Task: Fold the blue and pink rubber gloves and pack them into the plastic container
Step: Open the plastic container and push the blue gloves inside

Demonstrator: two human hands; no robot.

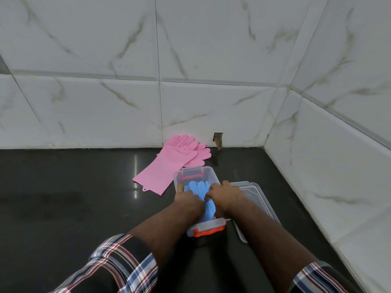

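**Blue gloves in container, both hands pressing; pink gloves on counter**

Far left: a dark, glossy countertop runs to a white marble-patterned tiled wall.

Left of centre: the pink gloves lie flat on the counter, stacked one over the other, fingers towards the wall and cuffs towards the viewer. Their near edge lies just beside the container's far left corner.

Centre: the clear plastic container, with orange latches at its far and near ends, stands open on the counter. The blue gloves are inside it, bunched, with one part showing between the two wrists.

The left hand is down on the blue gloves at the container's left side, one finger straight along the inner wall; the other fingers curl into the rubber. The right hand grips the blue gloves from the right, fingers curled over them.

Right: the clear lid lies on the counter, touching the container's right side. Plaid sleeves cover both forearms near the elbows.
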